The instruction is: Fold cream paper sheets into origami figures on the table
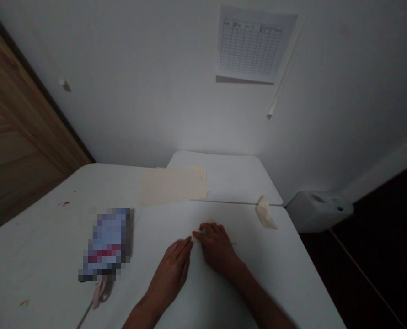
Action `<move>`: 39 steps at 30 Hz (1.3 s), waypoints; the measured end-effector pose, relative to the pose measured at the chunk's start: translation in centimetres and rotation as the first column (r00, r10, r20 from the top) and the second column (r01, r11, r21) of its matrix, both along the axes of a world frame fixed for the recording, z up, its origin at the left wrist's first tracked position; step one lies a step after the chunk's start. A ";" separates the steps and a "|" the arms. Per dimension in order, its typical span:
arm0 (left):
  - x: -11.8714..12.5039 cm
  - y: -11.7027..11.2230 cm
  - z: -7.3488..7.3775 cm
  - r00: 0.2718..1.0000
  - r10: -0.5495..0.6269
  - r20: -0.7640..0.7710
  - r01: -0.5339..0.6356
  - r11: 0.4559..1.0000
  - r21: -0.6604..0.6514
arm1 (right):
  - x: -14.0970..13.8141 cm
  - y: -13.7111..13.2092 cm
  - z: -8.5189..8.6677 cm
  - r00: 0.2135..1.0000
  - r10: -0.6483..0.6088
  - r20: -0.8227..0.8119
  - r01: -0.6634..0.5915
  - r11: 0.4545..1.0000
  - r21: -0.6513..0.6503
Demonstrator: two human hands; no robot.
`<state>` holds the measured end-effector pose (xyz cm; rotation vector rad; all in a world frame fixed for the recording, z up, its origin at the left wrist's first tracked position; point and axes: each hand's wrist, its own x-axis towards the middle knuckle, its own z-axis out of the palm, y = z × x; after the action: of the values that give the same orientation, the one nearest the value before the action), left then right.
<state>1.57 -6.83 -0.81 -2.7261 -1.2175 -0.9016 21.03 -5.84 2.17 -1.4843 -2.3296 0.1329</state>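
My left hand [169,278] and my right hand [217,246] lie close together on the white table [42,256], their fingertips nearly meeting. Under my fingers there seems to be a thin pale paper sheet [220,240], hard to see against the white surface. To the left of my hands lies a box with a pixelated, blurred surface [105,242]. Below it are pink-handled scissors [99,294], partly hidden by the box. A stack of cream paper [172,185] lies farther ahead, and a folded paper piece [265,212] sits at the table's right side.
A second white table [224,176] abuts the far edge. A wooden door [21,119] stands on the left, a gridded chart [254,43] hangs on the wall, and a white plastic canister [318,210] sits on the dark floor to the right.
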 end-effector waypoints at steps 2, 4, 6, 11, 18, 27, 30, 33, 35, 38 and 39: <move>0.1 0.1 0.1 1.000 -0.003 -0.024 0.003 1.000 -0.010 | 0.0 0.0 0.0 1.000 -0.001 -0.015 0.001 1.000 -0.002; 0.1 0.1 0.3 0.998 -0.018 -0.056 0.017 1.000 -0.019 | 0.0 -0.1 0.0 1.000 -0.002 -0.023 0.002 1.000 -0.007; 0.0 0.1 0.6 0.993 -0.042 -0.107 0.040 0.999 -0.021 | 0.1 -0.1 0.0 1.000 -0.004 -0.027 0.004 1.000 -0.007; -0.2 -0.3 1.5 0.967 -0.062 -0.248 0.055 0.998 -0.037 | 0.0 0.0 -0.1 1.000 -0.004 -0.022 0.004 1.000 -0.004; 0.0 -0.5 2.2 0.948 -0.065 -0.312 0.041 0.996 -0.083 | 0.0 0.1 -0.4 1.000 -0.003 0.002 0.003 1.000 -0.005; 0.0 -0.5 2.1 0.949 -0.065 -0.308 0.036 0.994 -0.101 | 0.0 0.0 0.2 0.998 0.041 0.042 -0.040 0.999 -0.017; 0.0 -0.6 2.2 0.949 -0.066 -0.309 0.040 0.995 -0.090 | 0.0 -0.1 0.2 0.999 0.018 0.031 -0.018 1.000 -0.018; 0.0 -0.7 2.1 0.951 -0.062 -0.304 0.046 0.997 -0.062 | -0.1 -0.3 0.0 0.999 -0.040 0.015 0.040 0.999 -0.014; -0.1 -0.7 1.9 0.952 -0.065 -0.299 0.054 0.998 -0.044 | -0.2 -0.3 0.0 0.997 -0.078 0.008 0.078 0.997 -0.010; -0.1 -0.7 1.6 0.956 -0.069 -0.285 0.060 0.997 -0.040 | -0.2 -0.4 0.0 0.994 -0.105 0.004 0.105 0.994 -0.004; -0.1 -0.7 1.5 0.959 -0.065 -0.277 0.056 0.998 -0.042 | -0.2 -0.4 0.0 0.994 -0.106 0.003 0.106 0.994 -0.002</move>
<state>1.44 -7.57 0.64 -2.8067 -1.1096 -0.4801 20.87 -6.23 2.20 -1.6059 -2.2471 0.1049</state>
